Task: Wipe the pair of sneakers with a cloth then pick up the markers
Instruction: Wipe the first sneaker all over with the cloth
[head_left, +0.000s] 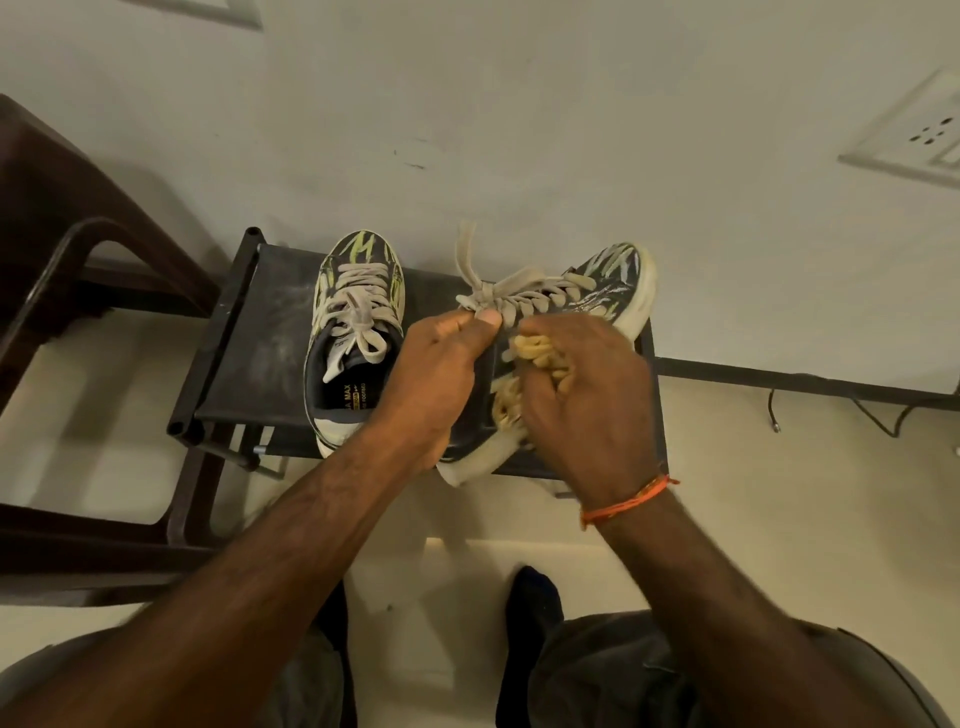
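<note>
Left hand (441, 374) gripping tilted sneaker (587, 296) at the laces, fingers curled. Right hand (587, 400) bunched tight round yellow cloth (540, 353), pressed on its side.

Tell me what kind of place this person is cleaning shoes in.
Probably a room in a home: a plain wall with a switch socket, a brown plastic chair, and a small black rack holding the sneakers.

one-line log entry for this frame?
phase: wiping | left hand: holds right sneaker | right hand: rubs yellow cloth | markers: unseen

"MAX" on left sneaker's insole (347, 392)
</note>
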